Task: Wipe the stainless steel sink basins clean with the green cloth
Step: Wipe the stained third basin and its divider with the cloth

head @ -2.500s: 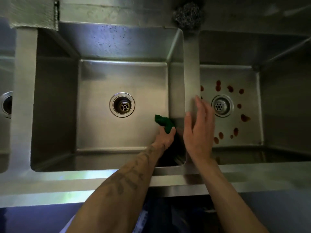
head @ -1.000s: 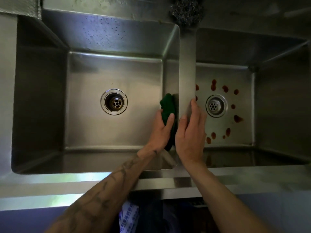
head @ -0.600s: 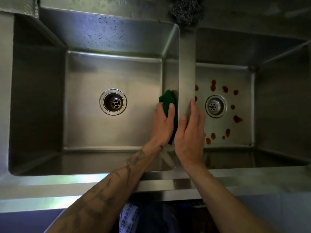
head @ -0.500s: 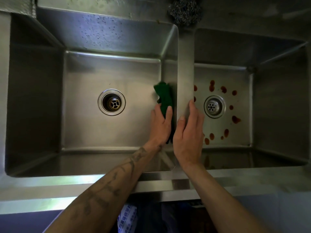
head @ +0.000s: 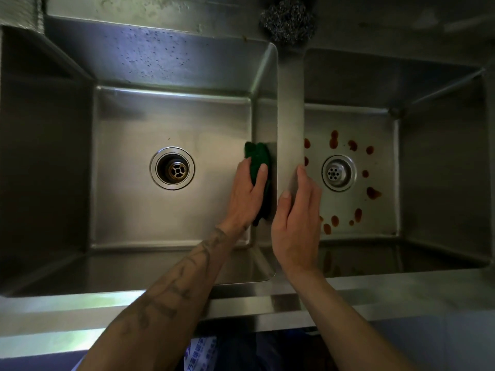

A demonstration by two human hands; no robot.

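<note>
Pressing against the right-hand wall of the left stainless steel basin (head: 171,124), the crumpled dark green cloth (head: 257,156) sits partway up that wall, well clear of the round drain. The left hand (head: 247,195) holds it there, thumb on one side and fingers laid over the other, with cloth showing above the fingertips and below the palm. The right hand (head: 297,220) lies flat with straight fingers on the steel divider (head: 290,103) between the basins and grasps nothing; it hides the divider's near end and part of the right basin (head: 380,124) floor.

Two basins are in view, each with one drain: an open strainer (head: 172,168) on the left, a perforated plug (head: 338,173) on the right. Roughly a dozen red-brown spots (head: 373,193) ring the right drain. One grey steel-wool scourer (head: 288,21) sits on the back ledge at the divider's far end.
</note>
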